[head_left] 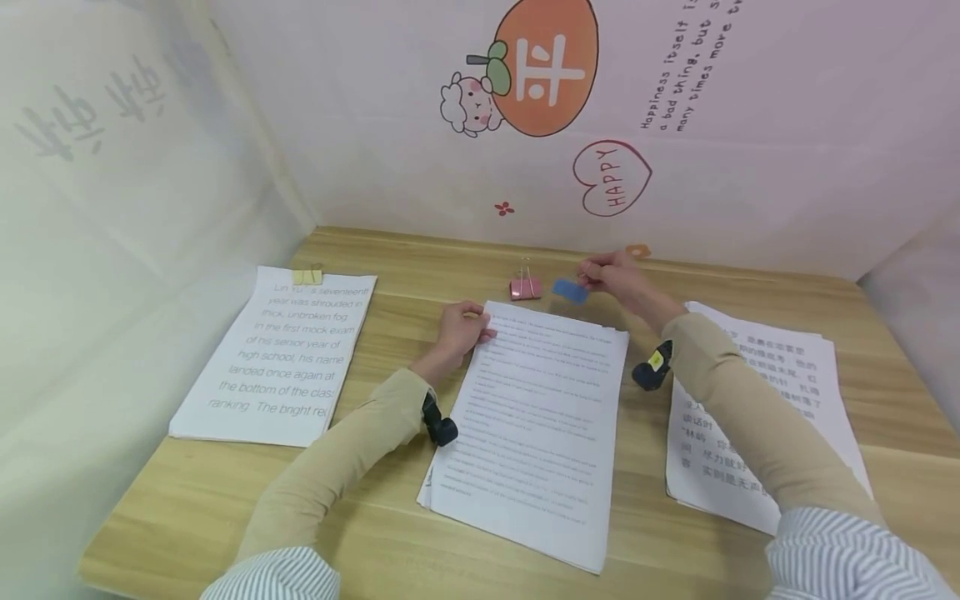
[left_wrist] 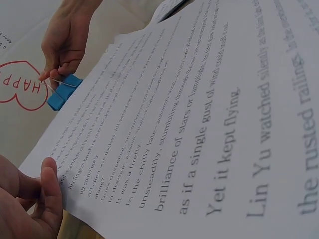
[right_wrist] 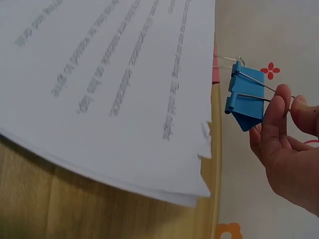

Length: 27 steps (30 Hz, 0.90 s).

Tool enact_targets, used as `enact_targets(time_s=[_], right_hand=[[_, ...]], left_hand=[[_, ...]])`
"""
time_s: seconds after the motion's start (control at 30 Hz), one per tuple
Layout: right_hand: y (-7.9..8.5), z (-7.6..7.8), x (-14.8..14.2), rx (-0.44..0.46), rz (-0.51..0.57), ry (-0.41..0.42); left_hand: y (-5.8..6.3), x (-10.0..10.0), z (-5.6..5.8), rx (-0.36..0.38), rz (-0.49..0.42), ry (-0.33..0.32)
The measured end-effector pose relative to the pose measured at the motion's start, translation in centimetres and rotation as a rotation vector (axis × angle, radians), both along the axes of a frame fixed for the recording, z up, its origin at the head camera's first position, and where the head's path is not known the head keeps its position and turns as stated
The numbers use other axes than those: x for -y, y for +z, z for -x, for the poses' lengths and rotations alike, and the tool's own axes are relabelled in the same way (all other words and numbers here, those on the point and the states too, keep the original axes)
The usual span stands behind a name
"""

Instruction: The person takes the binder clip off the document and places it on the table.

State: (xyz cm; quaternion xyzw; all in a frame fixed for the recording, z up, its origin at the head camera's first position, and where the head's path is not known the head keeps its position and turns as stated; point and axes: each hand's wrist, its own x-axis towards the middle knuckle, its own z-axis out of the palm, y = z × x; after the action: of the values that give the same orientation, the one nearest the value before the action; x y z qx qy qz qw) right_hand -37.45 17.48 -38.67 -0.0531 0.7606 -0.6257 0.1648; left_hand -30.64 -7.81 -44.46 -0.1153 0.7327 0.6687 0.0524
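Observation:
In the middle of the table lies a stack of printed paper (head_left: 536,425), slightly skewed. My left hand (head_left: 459,332) pinches its upper left edge, the thumb (left_wrist: 51,186) against the sheets. Just beyond the top edge of the stack, my right hand (head_left: 617,279) holds a blue binder clip (right_wrist: 248,94) by its wire handles, between thumb and fingers. The clip is apart from the paper in the head view. Beside it, to the left, a pink binder clip (head_left: 525,288) stands on the table with its handle up.
At the left lies another paper stack (head_left: 270,367) with a yellow binder clip (head_left: 307,277) on its top edge. A third stack (head_left: 765,400) with Chinese print lies at the right, partly under my right forearm. A printed white cloth (head_left: 390,125) hangs behind the wooden table (head_left: 382,533).

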Motion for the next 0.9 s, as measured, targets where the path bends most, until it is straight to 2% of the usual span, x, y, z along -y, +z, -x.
enact_targets(time_s=[0.13,0.3,0.5,0.9], right_hand=[[-0.1,0.6,-0.5,-0.031,-0.095,-0.014],[-0.8,1.2,-1.0,-0.018,-0.193,0.001],[-1.9,2.0,-1.2,-0.002,-0.188,0.010],[-2.2,2.8,-1.0,-0.042,-0.241,-0.002]], left_hand=[[0.0,0.2,0.0,0.013,-0.010,0.007],[-0.1,0.1,0.0,0.027,-0.001,0.000],[-0.4,0.1,0.3,0.029,0.003,0.013],[-0.7,0.4,0.7,0.034,0.023,0.024]])
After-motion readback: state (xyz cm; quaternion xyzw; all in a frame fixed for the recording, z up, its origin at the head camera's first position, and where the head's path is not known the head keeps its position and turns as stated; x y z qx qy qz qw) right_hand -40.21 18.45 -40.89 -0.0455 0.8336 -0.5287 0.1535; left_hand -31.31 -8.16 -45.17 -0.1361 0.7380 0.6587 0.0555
